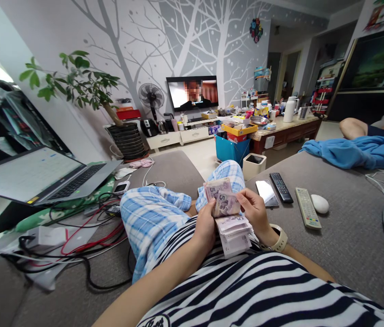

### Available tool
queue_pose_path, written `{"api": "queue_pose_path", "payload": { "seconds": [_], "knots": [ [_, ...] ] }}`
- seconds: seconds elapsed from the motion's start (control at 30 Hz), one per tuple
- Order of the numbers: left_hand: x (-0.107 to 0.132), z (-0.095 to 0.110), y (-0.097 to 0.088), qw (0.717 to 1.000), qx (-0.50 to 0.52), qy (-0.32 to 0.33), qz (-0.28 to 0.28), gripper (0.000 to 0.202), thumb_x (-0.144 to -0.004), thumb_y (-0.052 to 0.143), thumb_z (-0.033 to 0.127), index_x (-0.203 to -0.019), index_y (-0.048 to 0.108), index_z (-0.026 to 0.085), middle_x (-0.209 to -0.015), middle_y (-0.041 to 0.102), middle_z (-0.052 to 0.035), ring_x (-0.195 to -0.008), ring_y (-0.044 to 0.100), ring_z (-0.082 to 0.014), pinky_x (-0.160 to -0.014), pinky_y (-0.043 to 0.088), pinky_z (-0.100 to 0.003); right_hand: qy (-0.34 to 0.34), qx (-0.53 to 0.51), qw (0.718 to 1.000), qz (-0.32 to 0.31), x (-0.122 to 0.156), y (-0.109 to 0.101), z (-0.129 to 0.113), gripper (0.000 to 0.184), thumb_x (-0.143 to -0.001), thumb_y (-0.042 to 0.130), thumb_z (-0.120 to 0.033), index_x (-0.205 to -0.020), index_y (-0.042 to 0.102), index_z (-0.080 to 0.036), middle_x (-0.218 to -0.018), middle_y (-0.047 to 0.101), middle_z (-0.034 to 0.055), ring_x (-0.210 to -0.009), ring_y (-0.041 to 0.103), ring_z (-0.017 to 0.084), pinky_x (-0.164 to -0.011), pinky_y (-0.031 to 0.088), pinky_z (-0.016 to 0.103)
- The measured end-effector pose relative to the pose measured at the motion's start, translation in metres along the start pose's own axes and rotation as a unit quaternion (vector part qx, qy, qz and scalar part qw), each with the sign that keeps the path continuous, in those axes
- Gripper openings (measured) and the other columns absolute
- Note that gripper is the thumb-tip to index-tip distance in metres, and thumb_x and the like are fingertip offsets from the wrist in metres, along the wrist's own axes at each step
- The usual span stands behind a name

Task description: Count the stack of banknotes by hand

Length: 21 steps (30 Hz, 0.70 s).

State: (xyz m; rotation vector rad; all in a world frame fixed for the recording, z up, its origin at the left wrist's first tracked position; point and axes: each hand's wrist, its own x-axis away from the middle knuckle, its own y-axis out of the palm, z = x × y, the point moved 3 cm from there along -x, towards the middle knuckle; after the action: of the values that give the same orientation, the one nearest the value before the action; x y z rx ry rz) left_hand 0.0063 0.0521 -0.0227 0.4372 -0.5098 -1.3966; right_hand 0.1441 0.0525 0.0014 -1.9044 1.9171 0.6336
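Note:
I sit on a grey sofa [348,236] with a stack of banknotes [227,218] over my lap. My left hand [204,227] is closed around the stack's left side, thumb on the upper notes. My right hand [255,213], with a pale wristwatch [279,239] on its wrist, pinches the right edge of the raised top note. The lower notes fan down towards my striped shirt. My knees in blue checked trousers [151,218] rise in front of the notes.
A phone [266,193], two remotes [281,187] [307,207] and a white mouse [320,203] lie on the sofa at right. An open laptop [38,177] and tangled cables [86,236] are at left. Another person's leg [355,128] and a blue blanket [358,152] are far right. A television [192,92] plays ahead.

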Motion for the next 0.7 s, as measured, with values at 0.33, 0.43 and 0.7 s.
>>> {"api": "queue_pose_path", "payload": {
  "seconds": [0.33,0.43,0.7],
  "knots": [
    [-0.0054,-0.0042,-0.0044,0.999,-0.011,-0.003,-0.032,0.034,-0.075,0.064,0.036,-0.097,0.069,0.011,-0.091,0.074,-0.0093,-0.09,0.068,-0.0245,-0.083,0.052,-0.037,-0.006,-0.013,1.0,0.007,0.0017,0.0007,-0.0034,0.024,-0.088,0.055,-0.037,-0.071,0.055,-0.019,-0.06,0.043,-0.0036,-0.053,0.037,0.011,-0.051,0.03,0.026],
    [-0.0058,-0.0047,-0.0049,0.999,-0.017,-0.002,-0.033,0.031,-0.075,0.063,0.034,-0.095,0.069,0.011,-0.091,0.074,-0.0088,-0.089,0.068,-0.0236,-0.083,0.052,-0.035,-0.009,-0.014,1.0,-0.002,0.0027,0.0002,-0.0045,0.026,-0.089,0.054,-0.036,-0.069,0.053,-0.019,-0.059,0.042,-0.0036,-0.054,0.038,0.011,-0.051,0.03,0.026],
    [0.0016,0.0014,0.0006,1.0,-0.025,-0.002,-0.013,0.023,-0.071,0.064,0.032,-0.08,0.069,0.011,-0.077,0.073,-0.0086,-0.086,0.067,-0.0252,-0.079,0.052,-0.035,-0.01,-0.008,1.0,-0.013,0.0061,-0.0011,-0.0048,0.03,-0.091,0.051,-0.036,-0.066,0.051,-0.019,-0.056,0.04,-0.0042,-0.052,0.037,0.011,-0.051,0.029,0.025]
  ]
}}
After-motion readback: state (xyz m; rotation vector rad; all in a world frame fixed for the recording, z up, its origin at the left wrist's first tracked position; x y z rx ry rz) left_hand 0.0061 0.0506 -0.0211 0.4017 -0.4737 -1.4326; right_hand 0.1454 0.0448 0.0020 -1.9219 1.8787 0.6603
